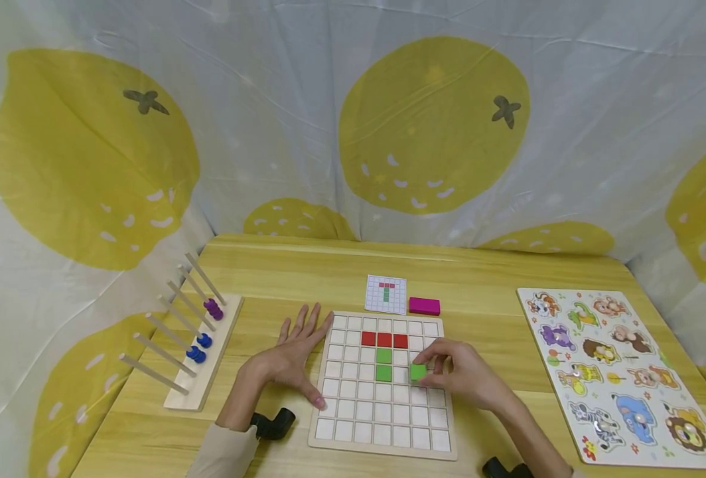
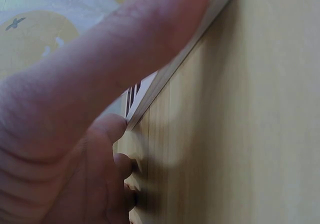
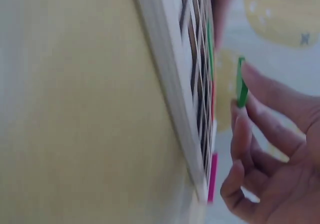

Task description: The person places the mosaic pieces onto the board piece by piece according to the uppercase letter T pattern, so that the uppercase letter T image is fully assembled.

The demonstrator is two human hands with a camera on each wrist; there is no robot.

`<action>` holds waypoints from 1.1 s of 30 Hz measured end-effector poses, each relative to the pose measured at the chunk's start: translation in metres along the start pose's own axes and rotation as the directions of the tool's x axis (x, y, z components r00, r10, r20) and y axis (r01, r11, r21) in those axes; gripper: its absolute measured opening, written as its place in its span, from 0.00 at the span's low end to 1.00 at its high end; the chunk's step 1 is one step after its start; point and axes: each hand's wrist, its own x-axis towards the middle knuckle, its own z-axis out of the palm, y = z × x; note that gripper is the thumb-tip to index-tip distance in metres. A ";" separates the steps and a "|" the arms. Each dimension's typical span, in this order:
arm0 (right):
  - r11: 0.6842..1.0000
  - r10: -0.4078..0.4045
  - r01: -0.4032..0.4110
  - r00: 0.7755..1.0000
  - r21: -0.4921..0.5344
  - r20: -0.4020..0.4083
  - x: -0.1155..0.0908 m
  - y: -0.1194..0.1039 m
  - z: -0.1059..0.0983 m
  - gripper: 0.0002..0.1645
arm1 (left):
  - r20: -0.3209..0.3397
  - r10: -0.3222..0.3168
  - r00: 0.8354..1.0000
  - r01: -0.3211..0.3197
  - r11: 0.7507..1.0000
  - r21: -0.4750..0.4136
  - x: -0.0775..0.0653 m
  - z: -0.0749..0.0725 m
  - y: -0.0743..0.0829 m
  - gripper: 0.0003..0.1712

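A wooden grid board (image 1: 383, 435) with white squares lies in the middle of the table. Three red tiles (image 1: 384, 340) form a row on it, and two green tiles (image 1: 383, 364) run down below the middle red one. My right hand (image 1: 463, 372) pinches another green tile (image 1: 418, 372) between thumb and fingers; the right wrist view shows this tile (image 3: 242, 83) held above the board. With fingers spread, my left hand (image 1: 290, 355) rests at the board's left edge, thumb and index fingertip against the frame.
A small pattern card (image 1: 385, 295) lies behind the board, beside a magenta block (image 1: 424, 306). At left stands a peg rack (image 1: 206, 372) with blue and purple beads. An animal puzzle board (image 1: 624, 378) lies at right. A lemon-print curtain (image 1: 281, 133) hangs behind the table.
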 end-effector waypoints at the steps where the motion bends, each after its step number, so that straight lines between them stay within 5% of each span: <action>1: 1.000 0.012 -0.012 1.000 -0.002 -0.008 0.001 -0.005 0.007 0.13 | 0.000 0.000 1.000 0.000 1.000 0.001 0.000 0.000 0.000 0.90; 12: 0.991 0.025 -0.033 0.998 -0.131 -0.056 0.010 -0.037 0.054 0.14 | -0.002 0.008 1.000 -0.008 1.000 0.017 0.001 0.001 0.000 0.90; 23: 0.987 0.029 -0.037 0.998 -0.157 -0.053 0.011 -0.040 0.059 0.14 | -0.001 0.006 1.000 -0.006 1.000 0.018 0.000 0.001 0.000 0.90; 33: 0.994 -0.069 0.072 0.997 -0.080 0.044 0.010 -0.031 0.050 0.14 | -0.003 0.004 1.000 -0.004 1.000 0.016 0.000 0.001 -0.001 0.90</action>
